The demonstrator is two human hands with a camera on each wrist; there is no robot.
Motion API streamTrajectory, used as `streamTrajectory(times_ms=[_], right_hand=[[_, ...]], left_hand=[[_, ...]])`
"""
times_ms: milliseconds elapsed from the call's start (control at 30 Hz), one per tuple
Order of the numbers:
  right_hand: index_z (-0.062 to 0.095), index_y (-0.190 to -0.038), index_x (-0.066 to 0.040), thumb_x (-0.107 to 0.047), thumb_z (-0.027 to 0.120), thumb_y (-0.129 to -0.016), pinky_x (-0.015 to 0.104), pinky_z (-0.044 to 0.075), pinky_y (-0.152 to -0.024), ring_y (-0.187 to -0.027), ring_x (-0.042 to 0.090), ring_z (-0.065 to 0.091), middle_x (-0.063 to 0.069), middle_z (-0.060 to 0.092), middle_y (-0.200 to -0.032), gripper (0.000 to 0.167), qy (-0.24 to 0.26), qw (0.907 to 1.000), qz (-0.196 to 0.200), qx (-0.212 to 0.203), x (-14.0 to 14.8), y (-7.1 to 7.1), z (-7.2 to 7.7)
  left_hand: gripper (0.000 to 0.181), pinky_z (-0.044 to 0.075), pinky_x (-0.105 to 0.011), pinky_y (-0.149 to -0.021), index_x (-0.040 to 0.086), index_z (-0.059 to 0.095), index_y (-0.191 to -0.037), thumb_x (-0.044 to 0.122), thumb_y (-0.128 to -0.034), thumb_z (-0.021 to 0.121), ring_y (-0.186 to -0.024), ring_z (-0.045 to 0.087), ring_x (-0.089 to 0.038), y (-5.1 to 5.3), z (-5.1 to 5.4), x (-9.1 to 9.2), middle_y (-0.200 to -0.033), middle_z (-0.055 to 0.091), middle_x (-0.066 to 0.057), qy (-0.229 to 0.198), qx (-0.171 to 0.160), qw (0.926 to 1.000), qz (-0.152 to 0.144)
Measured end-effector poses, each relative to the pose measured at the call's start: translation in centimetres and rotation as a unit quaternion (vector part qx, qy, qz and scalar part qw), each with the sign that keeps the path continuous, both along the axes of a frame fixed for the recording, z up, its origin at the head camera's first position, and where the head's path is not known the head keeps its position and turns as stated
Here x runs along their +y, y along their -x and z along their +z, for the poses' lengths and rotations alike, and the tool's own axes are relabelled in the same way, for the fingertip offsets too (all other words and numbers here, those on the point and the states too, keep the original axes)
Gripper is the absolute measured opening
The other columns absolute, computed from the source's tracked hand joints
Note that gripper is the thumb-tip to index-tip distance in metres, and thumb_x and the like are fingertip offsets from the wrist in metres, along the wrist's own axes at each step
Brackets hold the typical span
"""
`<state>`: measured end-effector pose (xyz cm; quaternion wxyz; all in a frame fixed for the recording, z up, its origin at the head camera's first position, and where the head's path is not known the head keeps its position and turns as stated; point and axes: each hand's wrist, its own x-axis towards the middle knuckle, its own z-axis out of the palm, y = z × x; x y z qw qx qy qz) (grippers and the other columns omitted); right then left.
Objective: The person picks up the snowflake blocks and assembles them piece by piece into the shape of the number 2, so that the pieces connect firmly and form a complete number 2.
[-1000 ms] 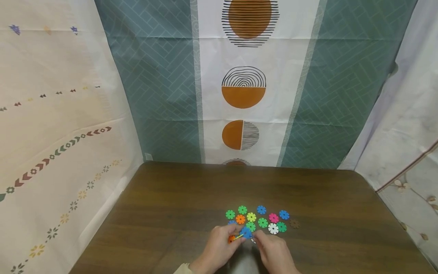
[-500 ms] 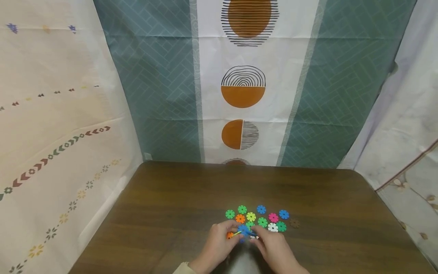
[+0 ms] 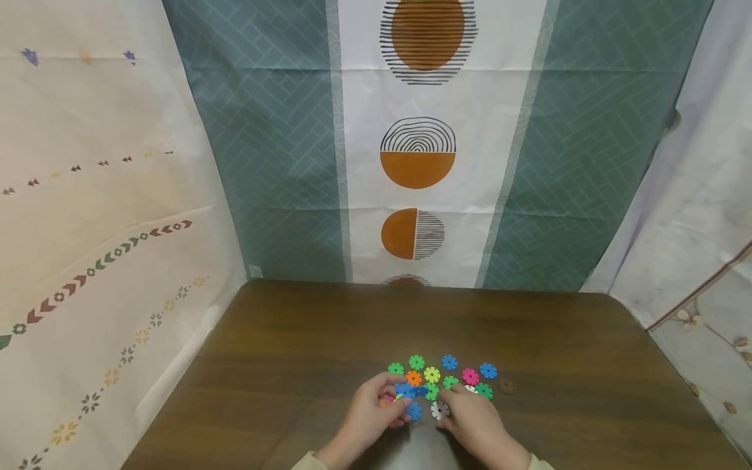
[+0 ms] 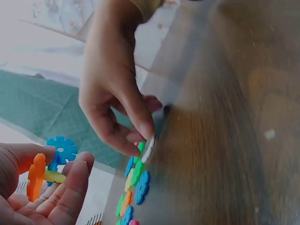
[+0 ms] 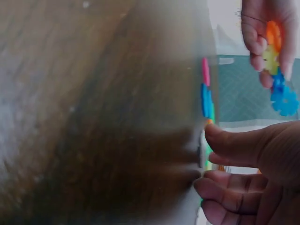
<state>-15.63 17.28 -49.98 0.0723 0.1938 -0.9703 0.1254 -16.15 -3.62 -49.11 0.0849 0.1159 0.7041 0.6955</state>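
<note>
My left hand [image 3: 376,408] pinches a cluster of joined plastic snowflake discs. In the left wrist view, an orange disc [image 4: 35,177], a yellow disc [image 4: 55,176] and a blue disc [image 4: 62,149] interlock at angles between thumb and fingers. A second blue piece is partly hidden behind them. My right hand [image 3: 472,418] is low over the table, its thumb and fingertips at the edge of a white snowflake disc [image 3: 438,410]. Close by, a loose blue disc [image 3: 414,411] lies beside the left fingertips. A pink piece [image 3: 388,398] shows partly at the left hand.
Loose discs lie flat beyond the hands, among them a yellow disc [image 3: 431,374], a pink disc [image 3: 470,376] and a brown disc [image 3: 506,386]. The wooden table [image 3: 282,352] meets a patterned curtain [image 3: 288,215] at the back.
My right hand has left the joined blue pieces and moved down and right to the white disc. My left hand has drawn slightly left with the cluster, exposing the loose blue disc.
</note>
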Motion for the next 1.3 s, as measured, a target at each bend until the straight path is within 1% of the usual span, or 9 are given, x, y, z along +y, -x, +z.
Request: streamTrajectory(times_ms=[167, 333, 500, 600, 700, 900, 1033, 1167, 1300], right_hand=[[0.068, -0.089, -0.012, -0.025, 0.088, -0.068, 0.03, 0.046, -0.053, -0.062, 0.012, 0.053, -0.002, 0.056, -0.082, 0.032, -0.001, 1.0, -0.008, -0.002, -0.4, 0.2, -0.5], [0.058, -0.083, -0.013, -0.021, 0.089, -0.067, 0.029, 0.042, -0.051, -0.061, 0.011, 0.05, -0.006, 0.051, -0.076, 0.036, 0.022, 0.9996, -0.015, -0.009, -0.3, 0.3, -0.7], [0.051, -0.083, -0.016, -0.021, 0.088, -0.068, 0.028, 0.038, -0.049, -0.058, 0.008, 0.048, -0.009, 0.053, -0.068, 0.041, 0.043, 0.9987, -0.014, -0.022, -0.1, 0.2, -0.6], [0.05, -0.082, -0.017, -0.019, 0.087, -0.071, 0.027, 0.036, -0.048, -0.056, 0.006, 0.045, -0.011, 0.051, -0.065, 0.039, 0.049, 0.9985, -0.006, -0.025, 0.1, 0.1, -0.7], [0.05, -0.078, -0.019, -0.016, 0.082, -0.077, 0.025, 0.034, -0.049, -0.056, 0.005, 0.04, -0.013, 0.046, -0.064, 0.032, 0.061, 0.9978, 0.002, -0.026, 0.3, 0.1, -0.7], [0.054, -0.075, -0.021, -0.016, 0.069, -0.09, 0.024, 0.036, -0.053, -0.058, 0.002, 0.038, -0.016, 0.042, -0.064, 0.022, 0.1, 0.9942, 0.025, -0.028, 0.6, -0.1, -0.1], [0.055, -0.076, -0.021, -0.015, 0.063, -0.095, 0.022, 0.039, -0.054, -0.059, -0.001, 0.042, -0.017, 0.047, -0.065, 0.021, 0.154, 0.9855, 0.027, -0.064, 0.7, -0.2, 0.3], [0.059, -0.082, -0.019, -0.017, 0.062, -0.097, 0.021, 0.044, -0.053, -0.057, -0.001, 0.048, -0.012, 0.057, -0.068, 0.015, 0.224, 0.9672, 0.013, -0.119, 0.7, -0.4, 0.7], [0.062, -0.088, -0.016, -0.024, 0.062, -0.097, 0.022, 0.046, -0.053, -0.054, 0.005, 0.053, -0.006, 0.06, -0.07, 0.012, 0.267, 0.952, 0.007, -0.15, 0.6, -0.6, 1.3]], left_hand=[[0.031, 0.055, -0.025, -0.053, -0.006, 0.055, -0.111, -0.003, -0.0849, 0.071, -0.064, 0.068, -0.028, -0.2, 0.2, 0.2, -0.084, 0.069, -0.016, -0.015, -0.036, 0.9992, 0.001], [0.032, 0.054, -0.024, -0.052, -0.003, 0.055, -0.116, -0.001, -0.0876, 0.068, -0.062, 0.067, -0.024, -0.4, 0.4, 0.1, -0.085, 0.069, -0.022, -0.013, -0.041, 0.9991, -0.004], [0.029, 0.054, -0.025, -0.053, 0.0, 0.057, -0.118, -0.003, -0.0899, 0.065, -0.062, 0.065, -0.022, -0.3, 0.4, 0.1, -0.088, 0.069, -0.024, -0.011, -0.039, 0.9992, -0.009], [0.028, 0.054, -0.024, -0.053, -0.001, 0.058, -0.117, -0.003, -0.0904, 0.064, -0.062, 0.065, -0.021, -0.4, 0.5, 0.1, -0.089, 0.069, -0.024, -0.019, -0.038, 0.999, -0.012], [0.028, 0.054, -0.023, -0.054, -0.001, 0.057, -0.118, -0.001, -0.091, 0.064, -0.062, 0.064, -0.019, -0.5, 0.5, 0.1, -0.09, 0.069, -0.023, -0.032, -0.041, 0.9985, -0.017], [0.03, 0.053, -0.022, -0.054, -0.003, 0.056, -0.119, -0.001, -0.0909, 0.064, -0.061, 0.063, -0.015, -0.6, 0.3, -0.1, -0.09, 0.069, -0.024, -0.048, -0.046, 0.9976, -0.022], [0.032, 0.054, -0.022, -0.055, -0.006, 0.055, -0.121, 0.001, -0.0915, 0.065, -0.06, 0.063, -0.014, -0.5, 0.1, -0.2, -0.089, 0.069, -0.025, -0.062, -0.063, 0.9957, -0.029], [0.032, 0.054, -0.022, -0.056, -0.008, 0.054, -0.12, 0.004, -0.0925, 0.065, -0.06, 0.063, -0.013, -0.4, -0.2, -0.4, -0.087, 0.069, -0.022, -0.077, -0.076, 0.9933, -0.04], [0.031, 0.055, -0.023, -0.056, -0.008, 0.054, -0.119, 0.006, -0.093, 0.065, -0.06, 0.064, -0.013, -0.4, -0.2, -0.6, -0.085, 0.07, -0.017, -0.086, -0.085, 0.9917, -0.045]])
